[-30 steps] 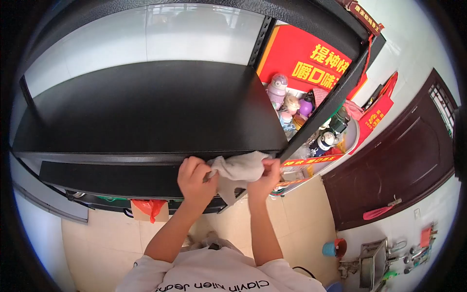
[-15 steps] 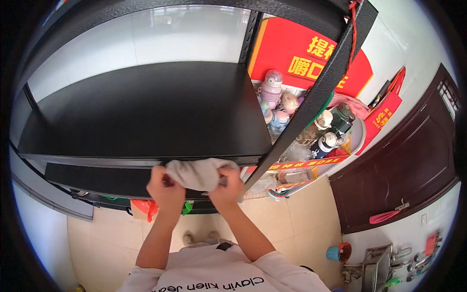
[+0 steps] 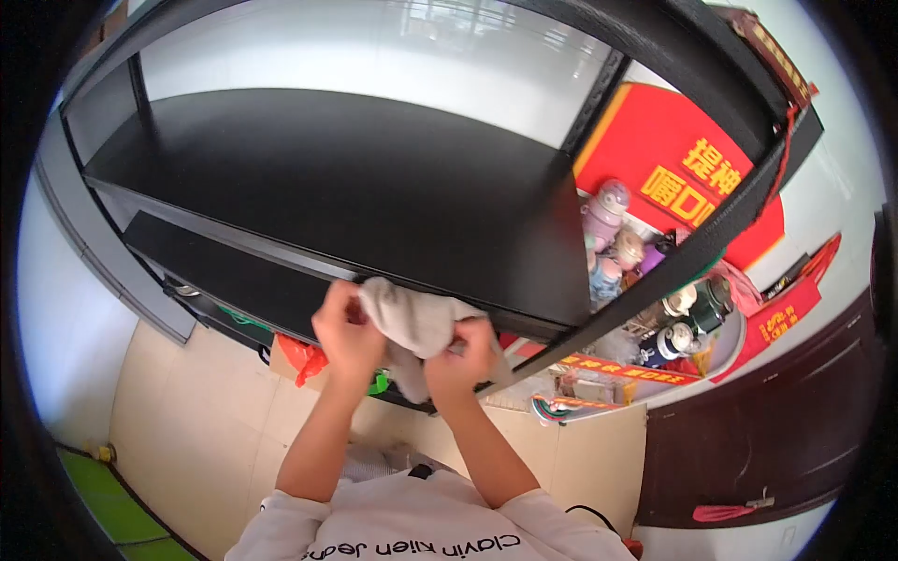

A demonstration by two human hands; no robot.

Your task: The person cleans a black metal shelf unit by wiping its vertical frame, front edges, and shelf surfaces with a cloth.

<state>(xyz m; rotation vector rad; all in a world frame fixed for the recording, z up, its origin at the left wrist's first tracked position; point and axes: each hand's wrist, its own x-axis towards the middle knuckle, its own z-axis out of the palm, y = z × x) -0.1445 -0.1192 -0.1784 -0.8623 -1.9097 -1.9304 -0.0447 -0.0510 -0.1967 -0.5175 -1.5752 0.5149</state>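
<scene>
Cloth [image 3: 416, 323], pale grey, just off centre toward 7 o'clock (clock read from mid-view), bunched between both hands at the front edge of the black upper shelf [image 3: 355, 187]. Contact with that edge: cannot tell.

Left to right. Green panel [image 3: 112, 505] low, far out at 8 o'clock. Black lower shelf [image 3: 224, 271] at 9, under the upper one. Red plastic bag [image 3: 301, 360] at 8, below the lower shelf's front. Left hand [image 3: 348, 332], also 8 but nearer centre: fingers curled, pinching the cloth's left end. Middle of the cloth puffs into a rounded fold; loose part hangs below, between the wrists. Right hand [image 3: 463, 360], 6 o'clock: fingers bent in, gripping the right side, a flap trailing past it. Beyond, bottles [image 3: 603, 215] cluster at 2 o'clock, red sign [image 3: 692, 178] behind them, farther out. Dark door [image 3: 748, 439] at 4.

Handling, by judgement: light, limp, thickish weave; not fragile, unlikely to slip. Sags wherever unsupported. Best hold: a gathered pinch at each end, or palm flat over the folded middle. Wet or dry: cannot tell.
</scene>
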